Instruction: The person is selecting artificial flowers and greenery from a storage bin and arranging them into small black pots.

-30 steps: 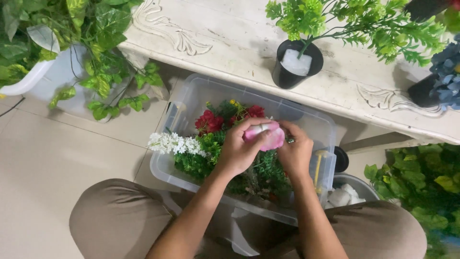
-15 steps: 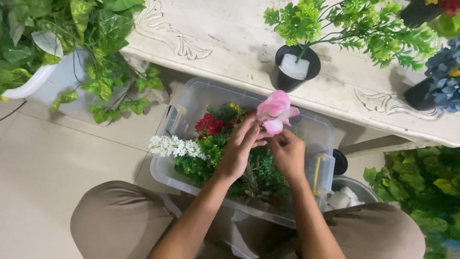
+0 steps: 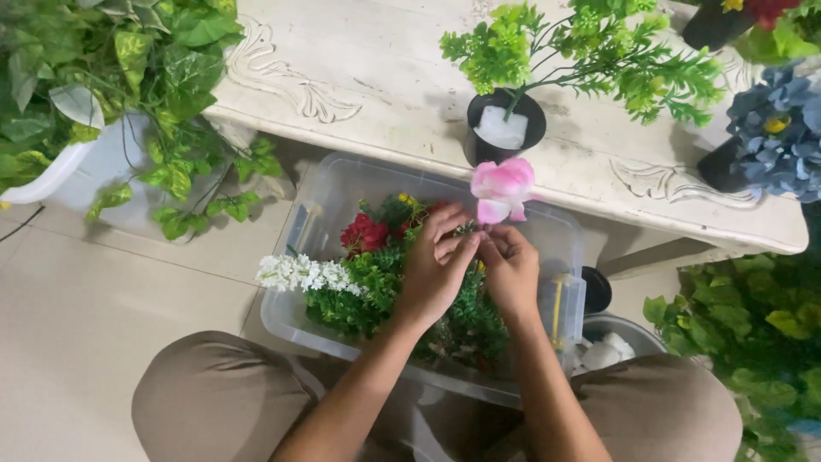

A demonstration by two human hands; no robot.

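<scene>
Two hands point(image 3: 472, 267) pinching pink flower point(image 3: 503, 189), above bin point(image 3: 301, 233)

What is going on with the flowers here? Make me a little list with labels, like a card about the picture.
left hand: left hand pinches the stem under the pink flower
right hand: right hand grips the same stem, touching the left
flower: held above the clear plastic box
inside box: red flowers, white flower sprig over the near rim, green foliage
table: white carved table behind the box
on table: black pot with a green plant; blue flowers at the right
</scene>
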